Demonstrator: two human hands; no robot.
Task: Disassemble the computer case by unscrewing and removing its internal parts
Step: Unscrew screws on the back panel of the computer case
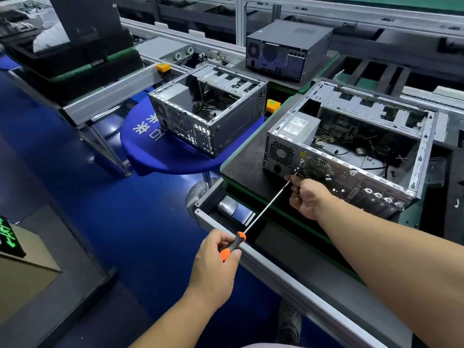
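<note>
A glossy blue floor (105, 197) ran under everything, and grey aluminium conveyor rails (296, 280) framed the line on a factory floor. On the rail-edged bench sat a flat black mat with a green rim (247, 156), matte and speckled. There, right of centre, lay the open silver sheet-metal computer case (351, 144), boxy, perforated at the back, loose wires showing inside. Behind it to the left, a second open grey metal case (208, 114) perched on a round blue stool top (160, 156); farther back stood a closed black tower case (288, 49). And the tool: a long thin steel-shafted screwdriver with a black-and-orange handle (263, 212), its tip at the case's rear fan grille. The left hand (216, 259) wrapped that handle. The right hand (307, 194) curled up by the shaft's tip end, knuckles against the rear panel; whether it pinched anything, I couldn't tell.
</note>
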